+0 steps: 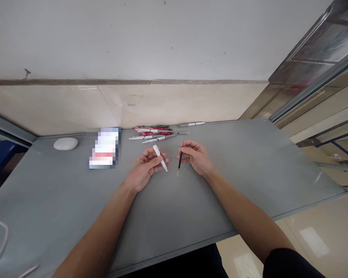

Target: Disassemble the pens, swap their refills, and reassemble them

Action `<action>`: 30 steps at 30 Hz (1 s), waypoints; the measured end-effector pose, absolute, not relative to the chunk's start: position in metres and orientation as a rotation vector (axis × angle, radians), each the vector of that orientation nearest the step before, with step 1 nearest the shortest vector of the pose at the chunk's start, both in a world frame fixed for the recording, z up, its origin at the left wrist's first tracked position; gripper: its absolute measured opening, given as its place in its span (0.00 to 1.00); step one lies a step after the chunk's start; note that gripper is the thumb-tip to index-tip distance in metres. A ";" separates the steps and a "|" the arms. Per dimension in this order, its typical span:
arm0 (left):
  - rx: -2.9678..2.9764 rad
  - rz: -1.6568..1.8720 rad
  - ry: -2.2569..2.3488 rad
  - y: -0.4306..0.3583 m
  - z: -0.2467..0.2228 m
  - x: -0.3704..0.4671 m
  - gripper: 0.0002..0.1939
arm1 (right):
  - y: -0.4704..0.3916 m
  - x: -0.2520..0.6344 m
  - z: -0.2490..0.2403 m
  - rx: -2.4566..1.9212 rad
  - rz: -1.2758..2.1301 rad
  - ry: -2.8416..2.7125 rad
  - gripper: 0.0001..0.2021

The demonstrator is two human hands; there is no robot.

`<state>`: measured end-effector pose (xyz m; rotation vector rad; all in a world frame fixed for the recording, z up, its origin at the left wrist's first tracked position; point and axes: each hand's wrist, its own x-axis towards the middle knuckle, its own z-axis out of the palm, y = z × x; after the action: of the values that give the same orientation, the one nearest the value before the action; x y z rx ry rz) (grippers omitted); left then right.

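Between the thumb and fingers of my left hand [145, 168] is a white pen barrel [157, 151], tilted with its narrower end toward the lower right. My right hand [197, 157] pinches a thin black ink refill [180, 160], which points down and has a yellowish section near its clear lower end. The two hands are apart, a short gap between the barrel and the refill. Just beyond them lies a loose pile of red and white pens [153, 133] on the grey table. Another white and grey pen [193, 124] rests near the wall, right of the pile.
A blurred flat item [104, 148] lies on the grey table [174, 224] left of the pens, and a white oval object [65, 144] is farther left. The wall [179, 102] rises behind the table. A pale bent rod [6, 235] shows at the lower left.
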<state>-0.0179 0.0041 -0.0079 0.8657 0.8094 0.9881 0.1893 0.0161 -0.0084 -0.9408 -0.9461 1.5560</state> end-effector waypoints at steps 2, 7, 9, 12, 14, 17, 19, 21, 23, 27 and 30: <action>0.879 0.976 0.816 0.004 -0.007 -0.018 0.13 | 0.016 0.189 -0.009 -0.940 1.548 -0.947 0.08; 0.919 0.984 0.837 0.002 -0.007 -0.015 0.13 | 0.016 0.190 -0.009 -0.947 1.535 -0.955 0.09; 0.941 1.000 0.844 0.001 -0.008 -0.013 0.13 | 0.016 0.190 -0.008 -0.940 1.530 -0.963 0.08; 0.947 1.025 0.856 0.000 -0.008 -0.011 0.14 | 0.015 0.189 -0.007 -0.946 1.523 -0.969 0.08; 0.930 1.036 0.858 0.000 -0.008 -0.012 0.14 | 0.015 0.189 -0.006 -0.957 1.513 -0.966 0.08; 0.855 1.063 0.845 0.003 -0.009 -0.014 0.13 | 0.015 0.189 -0.006 -0.967 1.504 -0.954 0.09; 0.805 1.086 0.833 0.004 -0.009 -0.015 0.13 | 0.015 0.189 -0.006 -0.970 1.508 -0.950 0.09; 0.786 1.097 0.823 0.005 -0.009 -0.016 0.13 | 0.015 0.189 -0.006 -0.971 1.513 -0.952 0.10; 0.786 1.095 0.827 0.005 -0.009 -0.016 0.13 | 0.015 0.189 -0.005 -0.970 1.512 -0.956 0.10; 0.791 1.089 0.830 0.004 -0.009 -0.015 0.14 | 0.014 0.188 -0.004 -0.962 1.509 -0.959 0.09; 0.763 1.097 0.799 0.005 -0.008 -0.016 0.13 | 0.014 0.189 -0.004 -0.960 1.510 -0.958 0.08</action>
<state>-0.0163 0.0048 -0.0085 0.7629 0.7991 1.0970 0.1892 0.0137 -0.0043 -0.9596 -0.9578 1.5103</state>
